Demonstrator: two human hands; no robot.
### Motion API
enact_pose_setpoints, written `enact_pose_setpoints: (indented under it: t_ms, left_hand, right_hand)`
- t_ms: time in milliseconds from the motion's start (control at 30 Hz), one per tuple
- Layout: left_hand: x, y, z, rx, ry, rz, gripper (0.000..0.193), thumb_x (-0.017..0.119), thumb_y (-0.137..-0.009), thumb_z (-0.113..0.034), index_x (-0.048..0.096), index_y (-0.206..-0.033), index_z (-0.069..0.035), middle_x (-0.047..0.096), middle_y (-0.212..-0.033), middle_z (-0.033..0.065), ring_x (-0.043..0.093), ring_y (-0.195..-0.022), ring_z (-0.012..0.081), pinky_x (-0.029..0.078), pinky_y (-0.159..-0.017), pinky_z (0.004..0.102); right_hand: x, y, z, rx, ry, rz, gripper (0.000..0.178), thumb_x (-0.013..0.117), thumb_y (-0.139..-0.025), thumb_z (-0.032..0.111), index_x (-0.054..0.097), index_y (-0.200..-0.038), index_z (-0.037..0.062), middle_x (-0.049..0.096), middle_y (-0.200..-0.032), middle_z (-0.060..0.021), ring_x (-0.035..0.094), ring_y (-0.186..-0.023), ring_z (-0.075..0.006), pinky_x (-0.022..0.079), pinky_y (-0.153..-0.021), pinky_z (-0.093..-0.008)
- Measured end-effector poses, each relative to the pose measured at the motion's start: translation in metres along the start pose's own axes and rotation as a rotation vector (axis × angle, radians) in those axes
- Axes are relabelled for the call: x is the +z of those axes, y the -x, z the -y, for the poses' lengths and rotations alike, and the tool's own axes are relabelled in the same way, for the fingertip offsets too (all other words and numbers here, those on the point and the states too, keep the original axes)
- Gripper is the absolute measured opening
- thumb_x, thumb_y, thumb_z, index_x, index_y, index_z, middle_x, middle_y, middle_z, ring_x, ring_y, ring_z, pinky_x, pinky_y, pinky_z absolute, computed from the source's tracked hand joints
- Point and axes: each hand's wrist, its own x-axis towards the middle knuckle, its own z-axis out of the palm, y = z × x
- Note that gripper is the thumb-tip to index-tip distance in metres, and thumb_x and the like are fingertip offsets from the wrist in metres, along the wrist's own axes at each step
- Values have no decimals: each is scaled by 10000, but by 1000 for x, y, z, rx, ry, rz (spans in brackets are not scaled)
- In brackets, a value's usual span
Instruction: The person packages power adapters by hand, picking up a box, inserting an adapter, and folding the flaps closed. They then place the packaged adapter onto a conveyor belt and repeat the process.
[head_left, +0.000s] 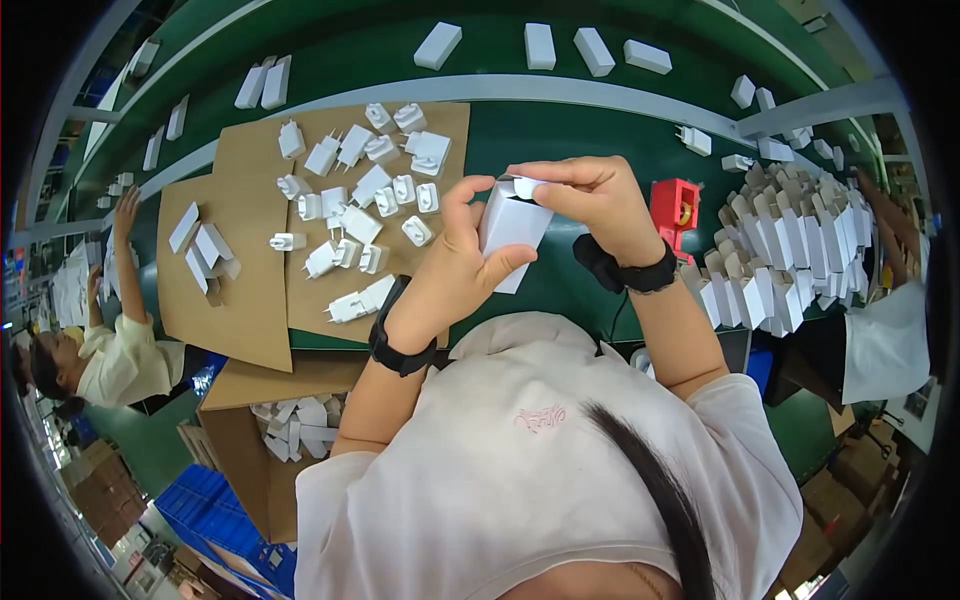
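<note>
A small white carton [512, 228] is held upright between my hands above the green table. My left hand [463, 240] wraps its side, thumb across the front and fingers behind. At the top, my right hand [590, 200] pinches a white flap with thumb and fingers. What lies inside the carton cannot be made out. To the left, white plug chargers [362, 224] are scattered on a cardboard sheet [262, 255]. At the right stands a dense stack of open white cartons [790, 245].
A red tape dispenser [674, 208] stands right of my hands. Closed white boxes [540, 47] lie along the green belt beyond the metal rail. Below left is an open cardboard box [238, 430] holding white pieces. Other people [100, 360] work at both sides.
</note>
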Motion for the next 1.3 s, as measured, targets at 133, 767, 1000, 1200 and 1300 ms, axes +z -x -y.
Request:
enact_pose_setpoints:
  t_ms: [133, 767, 1000, 1200, 1300]
  left_hand:
    - [-2, -1, -3, -55, -20, -20, 705, 653, -800, -328, 175, -1236, -49, 583, -867, 178, 608, -764, 279, 478, -664, 328]
    - [-5, -24, 21, -58, -2, -88, 711, 696, -770, -239, 182, -1215, -31, 572, -861, 192, 600, -732, 288, 478, -646, 338]
    - [-2, -25, 27, -7, -180, -98, 748, 746, -709, -258, 229, -1211, -58, 535, -960, 214, 593, -773, 318, 484, -694, 368]
    - [0, -21, 23, -5, -61, -163, 770, 754, -703, -224, 204, -1215, -54, 577, -883, 191, 600, -780, 293, 482, -702, 352]
    - [1, -19, 18, 3, -33, -197, 772, 749, -711, -216, 191, -1217, -51, 588, -865, 185, 603, -773, 276, 482, -680, 333]
  right_hand:
    - [4, 3, -3, -21, -48, 2, 201, 584, -805, 46, 660, -985, -1, 645, -1002, -133, 617, -855, -149, 487, -764, -240]
    - [-13, -28, -34, -13, -251, 183, 301, 602, -838, 161, 605, -1089, -4, 549, -1201, -132, 563, -1026, -169, 429, -879, -271]
    - [-14, -31, -38, 39, -395, 216, 298, 650, -787, 96, 620, -1072, 13, 545, -1187, -178, 545, -1073, -215, 427, -906, -305]
    - [-4, -21, -41, 39, -408, 181, 296, 635, -801, 107, 618, -1086, 29, 536, -1203, -176, 513, -1122, -229, 423, -912, -305]
    - [2, -18, -35, -47, -343, 155, 289, 610, -821, 109, 610, -1101, 36, 527, -1220, -169, 510, -1128, -229, 419, -911, -300]
